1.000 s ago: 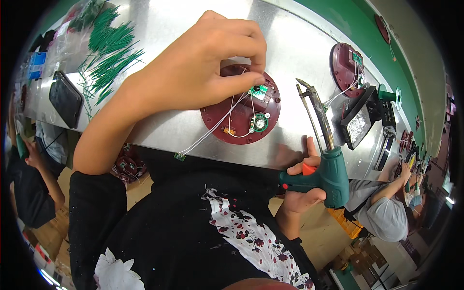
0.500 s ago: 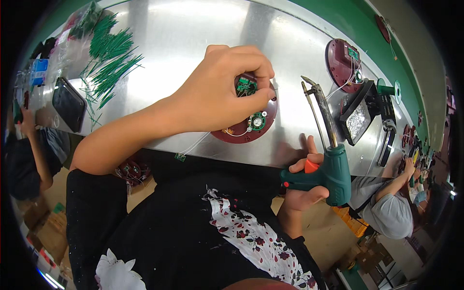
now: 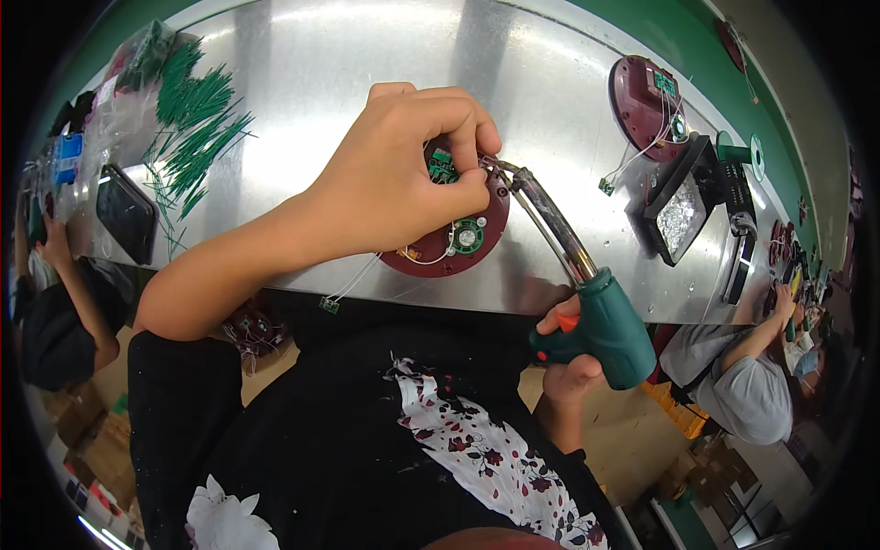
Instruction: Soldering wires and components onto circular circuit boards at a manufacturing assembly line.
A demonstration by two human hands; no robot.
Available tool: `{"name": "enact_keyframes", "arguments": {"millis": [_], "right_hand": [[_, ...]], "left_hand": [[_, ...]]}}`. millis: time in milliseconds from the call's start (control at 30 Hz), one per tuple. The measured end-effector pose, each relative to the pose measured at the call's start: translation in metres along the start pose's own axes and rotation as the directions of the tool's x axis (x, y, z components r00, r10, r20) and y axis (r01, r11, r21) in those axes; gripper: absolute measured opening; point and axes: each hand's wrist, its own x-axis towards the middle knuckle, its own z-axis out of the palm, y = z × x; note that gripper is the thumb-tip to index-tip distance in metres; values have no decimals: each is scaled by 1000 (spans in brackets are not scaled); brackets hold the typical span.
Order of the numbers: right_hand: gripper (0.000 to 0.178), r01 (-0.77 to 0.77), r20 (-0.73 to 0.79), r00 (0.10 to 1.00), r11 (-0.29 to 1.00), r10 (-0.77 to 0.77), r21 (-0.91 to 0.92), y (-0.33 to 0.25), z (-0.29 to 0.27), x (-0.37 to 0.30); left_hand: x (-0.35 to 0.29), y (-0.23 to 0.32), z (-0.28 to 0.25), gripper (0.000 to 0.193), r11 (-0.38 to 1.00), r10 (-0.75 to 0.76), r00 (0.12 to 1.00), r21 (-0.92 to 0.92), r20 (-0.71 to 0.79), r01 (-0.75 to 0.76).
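Observation:
My left hand (image 3: 408, 160) reaches over a round maroon housing (image 3: 490, 240) near the table edge, thumb and fingertips pinched together. What they pinch is hidden. Beside the fingers, a green circuit board (image 3: 441, 165) shows partly, and a small round speaker (image 3: 467, 236) with white wires sits lower on the housing. Two white wires trail from it to a tiny green board (image 3: 329, 306) at the table's front edge. My right hand (image 3: 570, 374) is closed round the grip of a dark green soldering gun (image 3: 612, 325) with a red trigger. Its tip reaches my left fingertips over the housing.
Right of me lie another maroon housing (image 3: 632, 105), a black tray (image 3: 653, 218) of silvery bits and a green spool (image 3: 757, 158). To the left are a pile of green wires (image 3: 197, 128), a black phone (image 3: 126, 213) and a plastic bag (image 3: 133, 82). People sit at both sides.
The soldering gun has swung left, bringing its tip from open space to my left fingertips at the housing. My right fingers have closed in at the trigger. The left hand keeps its pinch.

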Motion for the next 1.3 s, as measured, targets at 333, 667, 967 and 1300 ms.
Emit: {"name": "enact_keyframes", "arguments": {"millis": [333, 667, 967, 1300], "right_hand": [[97, 59, 1, 998, 998, -59, -27, 1, -1, 1], [96, 123, -7, 992, 985, -125, -118, 4, -1, 5], [100, 131, -44, 990, 991, -132, -19, 9, 2, 5], [98, 142, -70, 988, 990, -141, 8, 14, 6, 2]], "left_hand": [[1, -1, 1, 17, 1000, 6, 1000, 6, 7, -6], [0, 0, 3, 17, 1000, 11, 1000, 29, -16, -10], [0, -1, 5, 17, 1000, -13, 1000, -23, -25, 12], [-3, 0, 7, 21, 998, 15, 1000, 54, -22, -14]]}}
